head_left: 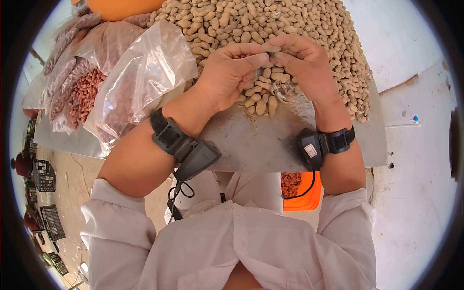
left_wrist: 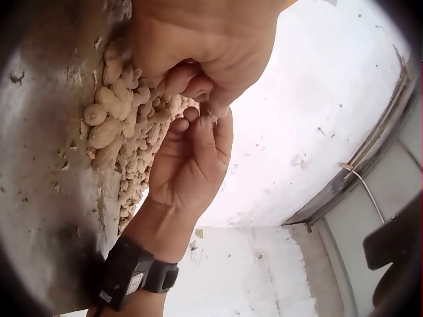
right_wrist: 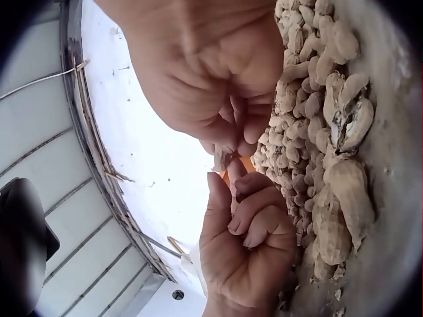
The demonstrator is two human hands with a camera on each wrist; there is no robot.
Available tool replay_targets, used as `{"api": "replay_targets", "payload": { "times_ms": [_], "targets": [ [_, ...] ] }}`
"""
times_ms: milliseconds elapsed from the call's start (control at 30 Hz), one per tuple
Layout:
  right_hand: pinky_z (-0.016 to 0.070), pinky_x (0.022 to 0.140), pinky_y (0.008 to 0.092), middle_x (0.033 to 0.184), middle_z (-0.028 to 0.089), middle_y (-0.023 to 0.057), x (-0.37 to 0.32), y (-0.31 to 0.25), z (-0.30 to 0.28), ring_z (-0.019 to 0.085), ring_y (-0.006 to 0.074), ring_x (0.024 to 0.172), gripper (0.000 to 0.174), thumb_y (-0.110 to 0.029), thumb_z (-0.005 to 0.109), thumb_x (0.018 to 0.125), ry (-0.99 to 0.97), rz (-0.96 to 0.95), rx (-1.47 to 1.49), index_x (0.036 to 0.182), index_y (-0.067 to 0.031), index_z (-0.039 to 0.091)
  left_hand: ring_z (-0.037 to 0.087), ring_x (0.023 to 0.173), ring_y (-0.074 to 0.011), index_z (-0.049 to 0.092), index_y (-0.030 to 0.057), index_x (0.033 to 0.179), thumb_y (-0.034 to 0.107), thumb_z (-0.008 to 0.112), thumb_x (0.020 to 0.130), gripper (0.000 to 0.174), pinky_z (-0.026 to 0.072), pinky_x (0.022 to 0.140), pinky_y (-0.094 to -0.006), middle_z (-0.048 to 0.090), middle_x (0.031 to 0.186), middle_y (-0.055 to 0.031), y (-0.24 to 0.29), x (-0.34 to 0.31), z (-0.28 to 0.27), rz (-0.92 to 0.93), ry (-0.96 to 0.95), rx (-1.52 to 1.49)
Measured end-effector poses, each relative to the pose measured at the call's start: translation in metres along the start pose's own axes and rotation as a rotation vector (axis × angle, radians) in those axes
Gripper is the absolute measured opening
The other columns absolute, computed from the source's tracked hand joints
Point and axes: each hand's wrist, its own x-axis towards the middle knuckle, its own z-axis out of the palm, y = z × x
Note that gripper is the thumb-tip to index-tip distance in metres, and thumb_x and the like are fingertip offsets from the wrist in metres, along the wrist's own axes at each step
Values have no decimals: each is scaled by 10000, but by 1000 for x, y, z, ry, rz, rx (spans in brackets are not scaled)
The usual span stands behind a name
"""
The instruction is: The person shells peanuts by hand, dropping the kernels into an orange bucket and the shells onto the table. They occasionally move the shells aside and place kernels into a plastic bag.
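Both hands meet above the near edge of a heap of unshelled peanuts (head_left: 309,19). Between their fingertips is a peanut pod (head_left: 271,48), pinched by the right hand (head_left: 309,67) and touched by the left fingertips. The left hand (head_left: 224,72) has its fingers curled, with some reddish kernels (head_left: 238,56) showing inside them. In the right wrist view the pod (right_wrist: 223,158) sits at the right hand's (right_wrist: 205,72) fingertips, facing the left hand (right_wrist: 248,251). The left wrist view shows the left hand (left_wrist: 205,39) above the right hand (left_wrist: 188,158), fingertips together.
Clear plastic bags (head_left: 145,72) of red kernels (head_left: 86,94) lie at the left of the metal table (head_left: 251,145). An orange container (head_left: 123,7) stands behind them, and an orange bin (head_left: 309,193) is below the table's near edge. Black crates (head_left: 52,222) stand on the floor.
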Motion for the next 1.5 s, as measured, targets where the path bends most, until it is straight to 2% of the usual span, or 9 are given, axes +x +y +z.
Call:
{"api": "replay_targets", "payload": {
  "times_ms": [200,500,567,667,1000,1100,1200,1367,1500],
  "targets": [
    [453,589,198,779,634,27,-2,3,5,563,65,682,174,-40,645,792,20,-71,-117,959,8,647,387,530,-43,627,14,990,66,636,841,158,301,449,-183,529,708,28,1,-1,1,52,41,71],
    [501,575,225,751,651,79,-4,-5,9,613,110,634,243,-98,632,812,55,166,-35,1002,53,633,400,534,-36,628,-5,1031,116,652,841,227,302,462,-182,546,704,30,0,-2,7,184,98,307],
    [495,559,224,732,648,79,-4,-5,11,613,109,623,238,-107,638,804,51,160,-44,974,60,635,404,549,-28,630,-8,1028,127,654,842,232,313,477,-177,546,709,37,3,-5,11,199,98,352],
    [485,530,226,706,643,81,-5,-4,12,611,108,594,221,-114,642,793,39,142,-123,920,67,636,508,640,-36,643,-12,970,109,606,865,164,424,559,-180,600,759,11,-3,-1,3,334,79,528],
    [472,487,227,665,634,73,-7,-3,19,595,101,519,189,-121,651,769,106,110,-219,820,62,637,497,644,-27,640,-5,914,98,588,870,124,417,568,-178,593,737,20,-3,-3,3,332,114,580],
    [462,464,231,671,631,79,-7,-2,19,588,107,513,164,-99,641,773,107,142,-151,814,60,636,502,649,-33,632,-5,914,98,584,875,120,416,575,-180,599,750,12,-3,-2,3,326,98,543],
    [443,450,227,677,628,86,-8,2,21,577,114,513,140,-85,623,798,116,211,170,815,53,635,510,669,-39,622,-9,917,97,579,881,120,418,589,-182,606,768,-2,-3,-2,4,300,87,448],
    [436,477,220,716,632,92,-8,7,23,585,133,553,149,-95,620,835,150,282,419,883,46,623,519,689,-53,615,-15,935,88,571,885,123,424,607,-189,605,773,-16,-3,-3,7,308,98,383],
    [450,509,219,745,637,90,-6,13,23,595,142,591,155,-100,613,848,149,268,653,921,36,617,478,620,-48,613,-16,967,91,567,888,141,390,533,-191,591,752,-7,-4,-2,10,310,100,272]
  ]
}}
